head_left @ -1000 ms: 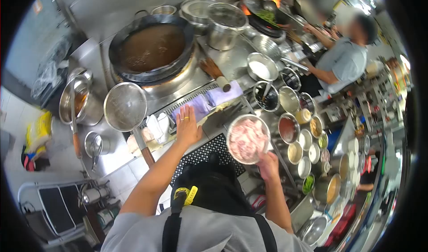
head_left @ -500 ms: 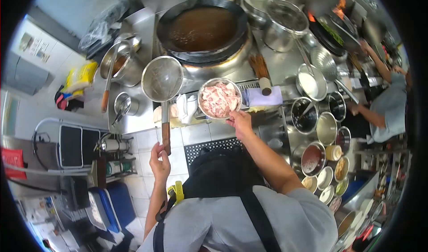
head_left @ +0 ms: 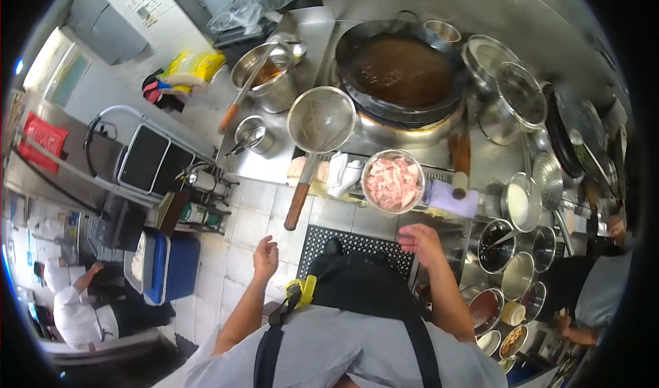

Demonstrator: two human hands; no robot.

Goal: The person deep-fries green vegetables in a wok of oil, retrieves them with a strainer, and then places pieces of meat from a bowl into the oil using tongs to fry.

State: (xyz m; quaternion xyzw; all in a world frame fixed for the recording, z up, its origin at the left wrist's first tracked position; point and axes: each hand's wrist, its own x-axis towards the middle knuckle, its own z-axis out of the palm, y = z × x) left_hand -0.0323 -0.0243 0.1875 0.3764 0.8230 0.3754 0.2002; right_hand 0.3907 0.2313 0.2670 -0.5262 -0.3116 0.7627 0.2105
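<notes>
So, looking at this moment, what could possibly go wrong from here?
The round silver metal bowl of pale pink meat pieces sits near the silver metal counter's front edge, with the right hand and left hand both off it; a bump might tip it.
The round wire-mesh strainer has a brown wooden handle jutting past that edge; a passing arm could knock it.

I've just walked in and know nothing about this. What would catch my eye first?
Probably the big dark wok of brown liquid, at the back of the counter. Next, the metal bowl of pink meat at the counter's front edge, just right of a strainer. Below them, the left hand and right hand are empty and apart.
</notes>
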